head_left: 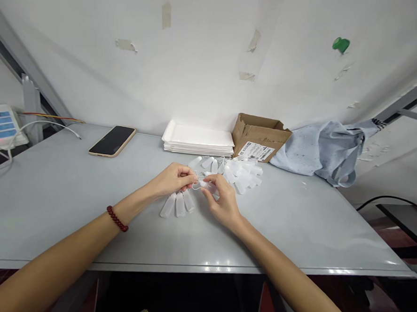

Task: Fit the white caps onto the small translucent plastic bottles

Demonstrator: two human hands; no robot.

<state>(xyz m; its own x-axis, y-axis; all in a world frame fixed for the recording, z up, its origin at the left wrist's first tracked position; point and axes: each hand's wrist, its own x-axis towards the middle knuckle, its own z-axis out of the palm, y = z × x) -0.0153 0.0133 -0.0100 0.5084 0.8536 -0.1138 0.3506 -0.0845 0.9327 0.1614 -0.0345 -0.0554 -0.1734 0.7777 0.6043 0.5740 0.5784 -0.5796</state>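
Bare forearms stretched over a gray table, where an open cardboard box stood, its contents hidden; beside a heap of tags, the left hand pinched a white cord and the right hand gripped a frosted white tag between fingertips.

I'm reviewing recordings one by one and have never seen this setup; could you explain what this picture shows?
There's no robot: a person works bare-handed, seen by a camera worn on their own head, looking forward and down. The right hand holds a small translucent white piece; the left hand pinches a thin white cord. More such pieces lie around on the grey table. Beyond are stacked white packets, an open cardboard box and blue cloth; a phone lies further left.
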